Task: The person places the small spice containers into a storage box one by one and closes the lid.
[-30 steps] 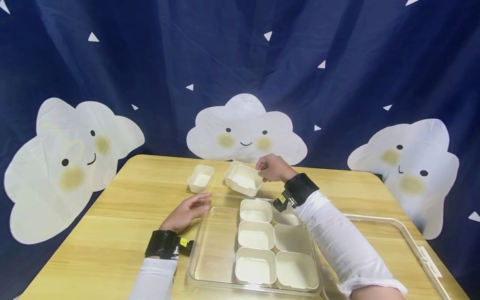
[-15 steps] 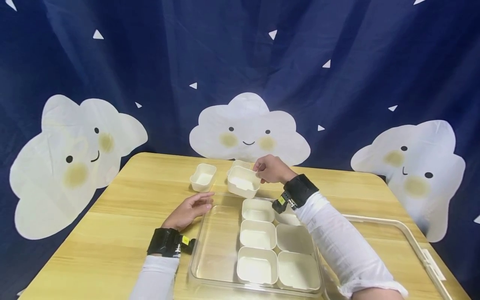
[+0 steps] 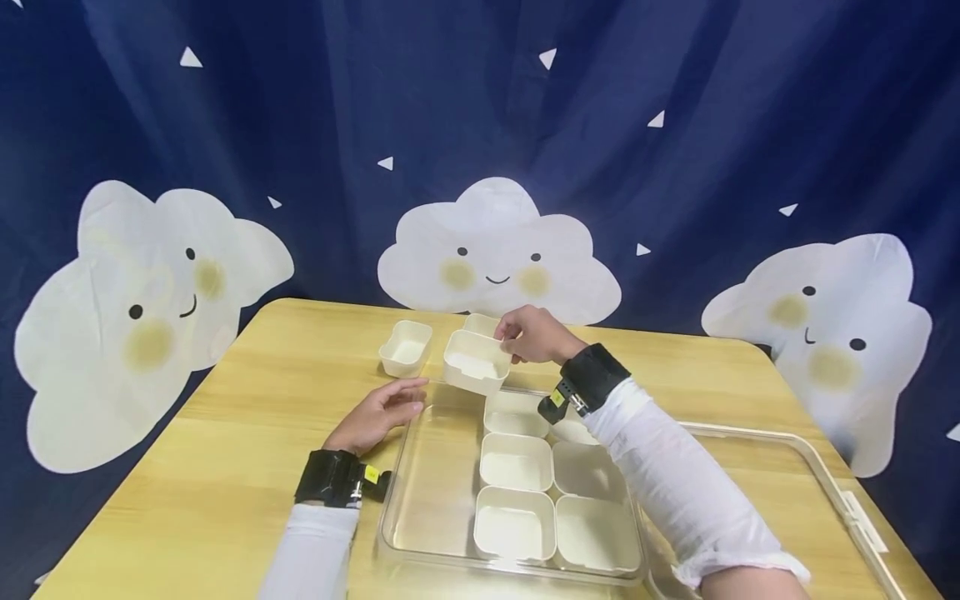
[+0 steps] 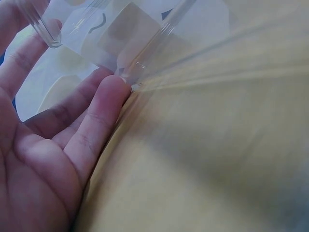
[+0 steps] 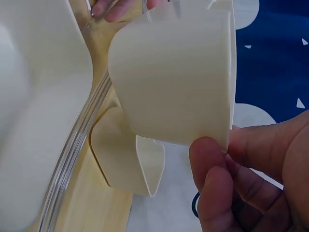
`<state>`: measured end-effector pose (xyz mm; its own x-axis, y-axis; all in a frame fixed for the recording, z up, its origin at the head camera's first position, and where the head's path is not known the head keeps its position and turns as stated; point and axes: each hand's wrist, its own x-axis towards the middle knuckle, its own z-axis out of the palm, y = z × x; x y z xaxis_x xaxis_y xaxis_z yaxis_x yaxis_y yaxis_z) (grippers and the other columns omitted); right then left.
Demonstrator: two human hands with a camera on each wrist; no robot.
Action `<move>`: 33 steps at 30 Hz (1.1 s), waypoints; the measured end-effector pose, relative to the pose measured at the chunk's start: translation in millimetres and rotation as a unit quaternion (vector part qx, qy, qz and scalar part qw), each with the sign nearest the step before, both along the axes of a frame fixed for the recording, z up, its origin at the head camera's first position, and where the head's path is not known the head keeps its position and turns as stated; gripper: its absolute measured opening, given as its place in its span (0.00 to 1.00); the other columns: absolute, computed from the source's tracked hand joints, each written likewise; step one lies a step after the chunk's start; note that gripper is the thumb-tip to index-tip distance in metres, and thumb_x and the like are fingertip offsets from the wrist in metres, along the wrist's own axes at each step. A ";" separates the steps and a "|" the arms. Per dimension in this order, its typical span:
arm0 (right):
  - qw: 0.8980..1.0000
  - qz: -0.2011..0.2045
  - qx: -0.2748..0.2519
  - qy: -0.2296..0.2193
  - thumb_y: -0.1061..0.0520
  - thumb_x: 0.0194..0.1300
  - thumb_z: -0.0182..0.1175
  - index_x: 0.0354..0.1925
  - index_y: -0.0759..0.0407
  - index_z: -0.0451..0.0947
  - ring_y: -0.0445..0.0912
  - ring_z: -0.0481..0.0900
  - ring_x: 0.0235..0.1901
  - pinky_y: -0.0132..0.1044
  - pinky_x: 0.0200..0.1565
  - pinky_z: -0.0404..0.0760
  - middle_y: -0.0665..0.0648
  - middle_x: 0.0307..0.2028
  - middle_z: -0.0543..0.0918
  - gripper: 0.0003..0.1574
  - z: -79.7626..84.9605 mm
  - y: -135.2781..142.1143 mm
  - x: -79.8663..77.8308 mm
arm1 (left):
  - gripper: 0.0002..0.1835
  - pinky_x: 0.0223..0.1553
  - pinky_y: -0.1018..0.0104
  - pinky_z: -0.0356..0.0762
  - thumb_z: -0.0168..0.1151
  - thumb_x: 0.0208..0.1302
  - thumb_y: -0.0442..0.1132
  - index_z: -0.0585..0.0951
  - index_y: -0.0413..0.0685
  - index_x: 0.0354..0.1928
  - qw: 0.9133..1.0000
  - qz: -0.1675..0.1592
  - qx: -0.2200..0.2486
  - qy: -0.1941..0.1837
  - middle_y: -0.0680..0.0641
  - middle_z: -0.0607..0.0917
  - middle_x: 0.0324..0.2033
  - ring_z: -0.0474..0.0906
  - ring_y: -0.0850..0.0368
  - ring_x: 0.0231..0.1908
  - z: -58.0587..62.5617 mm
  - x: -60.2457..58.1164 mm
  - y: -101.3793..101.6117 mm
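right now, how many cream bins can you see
9: six bins in the clear box, a held bin in the right hand, and on the table, one bin behind that, another bin to the left. The right arm may hide others.

Soft, fairly bright light is filling the head view, seemingly falling from above and spreading evenly over the pale wood-grain counter (image 3: 217, 442). Small glints are showing along the rim of the clear rectangular plastic box (image 3: 438, 492). The dark navy fabric curtain (image 3: 600, 125) is darkening along its folds, and wide-angle distortion is apparently stretching the white cloud prints (image 3: 97, 333) near the sides. The left wrist view is looking dimmer and hazier, the counter blurring beneath a broad, soft-edged shadow. In the right wrist view, smooth grey shading is covering the held cream plastic container (image 5: 169, 87), while a large cream rounded surface (image 5: 43, 111) is blurring at the left edge.
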<state>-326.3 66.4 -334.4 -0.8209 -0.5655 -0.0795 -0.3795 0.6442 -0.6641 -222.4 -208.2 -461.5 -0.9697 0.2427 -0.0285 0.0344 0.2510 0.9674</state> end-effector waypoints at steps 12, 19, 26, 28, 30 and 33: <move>0.999 0.051 0.000 0.004 0.69 0.63 0.61 0.38 0.64 0.81 0.52 0.84 0.25 0.34 0.29 0.81 0.54 0.28 0.83 0.05 -4.4 -10.3 6.2 | 0.26 0.54 0.53 0.73 0.61 0.68 0.40 0.71 0.49 0.67 1.000 -0.001 0.003 -0.006 0.40 0.74 0.61 0.70 0.43 0.60 -2.2 4.3 -2.1; 0.997 0.068 -0.017 0.021 0.70 0.62 0.60 0.36 0.65 0.80 0.55 0.84 0.25 0.34 0.28 0.81 0.55 0.28 0.84 0.05 -3.5 -13.2 2.6 | 0.27 0.56 0.51 0.71 0.61 0.68 0.40 0.69 0.47 0.68 1.000 -0.008 0.013 0.003 0.38 0.72 0.62 0.69 0.41 0.60 1.5 -1.8 -2.4; 0.995 0.092 -0.029 0.014 0.70 0.62 0.59 0.36 0.64 0.80 0.59 0.84 0.27 0.34 0.28 0.81 0.54 0.27 0.83 0.05 -5.7 -16.8 4.7 | 0.29 0.56 0.54 0.72 0.61 0.67 0.40 0.68 0.41 0.68 1.000 -0.002 0.018 0.007 0.36 0.73 0.61 0.71 0.41 0.59 -0.5 -0.7 -3.4; 0.995 0.096 -0.026 0.014 0.70 0.62 0.59 0.36 0.65 0.80 0.58 0.84 0.26 0.34 0.28 0.81 0.54 0.27 0.83 0.05 -5.0 -17.9 5.3 | 0.29 0.56 0.54 0.72 0.62 0.67 0.41 0.68 0.42 0.68 1.000 0.001 0.014 0.010 0.37 0.74 0.60 0.71 0.42 0.59 -1.4 -1.2 -3.2; 0.994 0.101 -0.024 0.016 0.71 0.62 0.59 0.36 0.65 0.80 0.56 0.84 0.25 0.34 0.28 0.81 0.54 0.27 0.82 0.05 -4.9 -17.9 5.5 | 0.29 0.56 0.53 0.72 0.62 0.67 0.41 0.69 0.42 0.68 1.000 0.004 0.011 0.011 0.37 0.74 0.60 0.72 0.42 0.58 -1.7 -1.6 -2.7; 0.994 0.103 -0.021 0.019 0.71 0.62 0.59 0.36 0.65 0.80 0.52 0.84 0.23 0.34 0.28 0.81 0.54 0.26 0.82 0.05 -4.8 -17.7 5.8 | 0.29 0.57 0.52 0.71 0.62 0.67 0.41 0.69 0.43 0.68 1.000 0.003 0.008 0.011 0.38 0.74 0.60 0.72 0.43 0.58 -0.5 -2.2 -1.9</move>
